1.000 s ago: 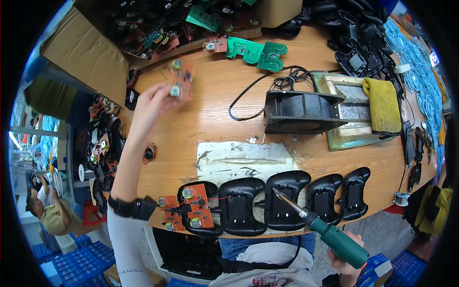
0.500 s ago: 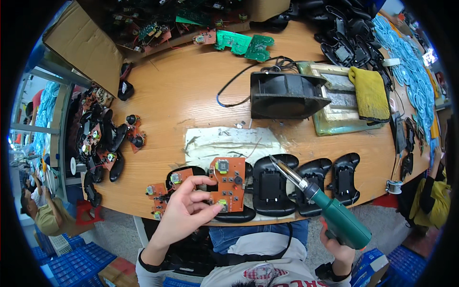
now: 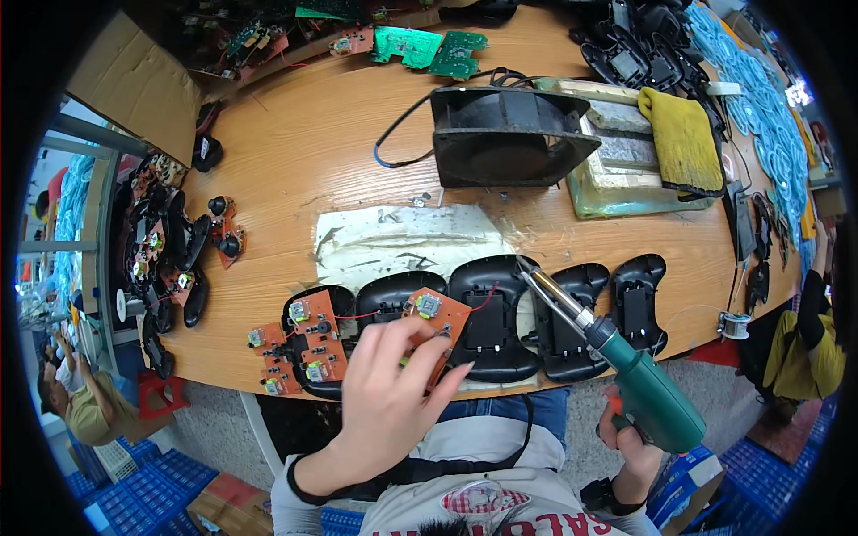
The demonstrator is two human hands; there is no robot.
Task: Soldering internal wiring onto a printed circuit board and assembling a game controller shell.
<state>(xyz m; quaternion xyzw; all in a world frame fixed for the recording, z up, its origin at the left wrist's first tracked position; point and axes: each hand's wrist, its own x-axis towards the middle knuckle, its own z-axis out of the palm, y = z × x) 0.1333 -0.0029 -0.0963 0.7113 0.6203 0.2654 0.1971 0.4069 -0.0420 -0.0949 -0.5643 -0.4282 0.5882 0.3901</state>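
An orange circuit board is held in the left hand, over the near edge of the desk, above the row of black controller shells. Its long axis is tilted, running from the lower left, where it is hidden under the fingers, up to the right; its component side, with a grey joystick module, is turned upward. The grip of the left hand is closed on the board's lower half, the fingers laid over its face, so the board juts out beyond the fingertips toward the shells.

A green-handled soldering iron is held in the right hand, whose fingers are wrapped shut around the lower handle. The iron's long axis runs from the lower right to the upper left, and its metal tip is pointed at the shell just right of the board.

Compared with half a second ago, the board has been carried rightward along the row, from beside the two orange boards on the leftmost shell to the middle shells, and the iron's tip has been brought nearer to it.
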